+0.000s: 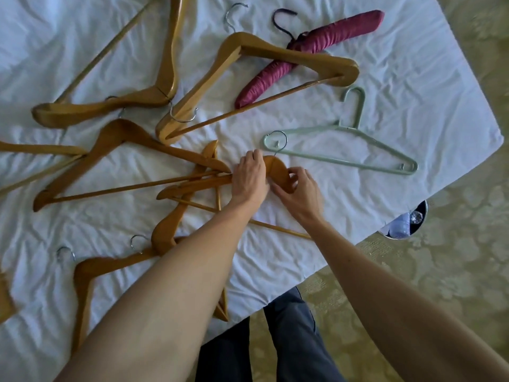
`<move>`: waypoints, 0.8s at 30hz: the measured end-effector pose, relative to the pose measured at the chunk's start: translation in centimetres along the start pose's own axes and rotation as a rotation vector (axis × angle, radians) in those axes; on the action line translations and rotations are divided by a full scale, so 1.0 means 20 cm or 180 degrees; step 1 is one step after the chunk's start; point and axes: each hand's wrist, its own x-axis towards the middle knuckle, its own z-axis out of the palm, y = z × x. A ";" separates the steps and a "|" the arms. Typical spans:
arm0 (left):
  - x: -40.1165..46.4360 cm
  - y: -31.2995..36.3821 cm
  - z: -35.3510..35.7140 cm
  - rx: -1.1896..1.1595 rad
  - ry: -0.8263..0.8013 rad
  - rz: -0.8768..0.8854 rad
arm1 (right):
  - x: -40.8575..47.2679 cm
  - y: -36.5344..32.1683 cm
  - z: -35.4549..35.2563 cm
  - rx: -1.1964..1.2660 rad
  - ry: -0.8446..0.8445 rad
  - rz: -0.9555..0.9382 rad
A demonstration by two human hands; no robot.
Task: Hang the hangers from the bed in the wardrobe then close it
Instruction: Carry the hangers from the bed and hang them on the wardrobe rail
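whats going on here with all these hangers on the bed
A person stands at the bed's corner, both hands on one wooden hanger in the pile: the left hand presses on its shoulder near the neck, and the right hand grips the other side. Several other wooden hangers, a maroon padded hanger and a pale green plastic hanger lie on the white sheet. None is lifted yet, and the wardrobe is out of view.

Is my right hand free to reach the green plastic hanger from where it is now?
Probably yes. The green plastic hanger lies alone on bare sheet just beyond the right hand, nothing on top. But that hand is gripping a wooden hanger with the left hand.
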 end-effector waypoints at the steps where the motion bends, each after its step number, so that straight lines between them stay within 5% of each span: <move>1: -0.01 0.01 0.00 0.0019 0.0030 0.0015 | 0.01 0.01 -0.03 -0.0025 -0.0169 -0.0045; 5: -0.09 0.10 -0.03 0.0139 0.0602 -0.0327 | 0.03 0.04 -0.12 0.0182 -0.0675 -0.0041; 8: -0.21 0.24 -0.09 -0.0998 0.1241 -0.1314 | 0.03 0.02 -0.20 0.0612 -0.0716 -0.0177; 12: -0.28 0.49 -0.15 -0.2968 0.0221 -0.3109 | 0.02 -0.04 -0.37 0.1111 -0.0820 -0.0372; 14: -0.27 0.60 -0.20 -0.3595 -0.0252 -0.2903 | -0.02 -0.08 -0.46 0.1115 -0.0893 -0.0427; 18: -0.22 0.75 -0.28 -0.3871 -0.0060 -0.2517 | -0.04 -0.12 -0.69 0.1780 -0.1357 0.0089; 20: -0.19 0.80 -0.30 -0.3815 -0.0019 -0.2393 | 0.05 -0.06 -0.75 0.1714 -0.0780 0.0112; 24: -0.10 0.83 -0.28 -0.3736 0.0164 -0.2268 | 0.33 0.16 -0.73 0.0280 0.0859 0.0123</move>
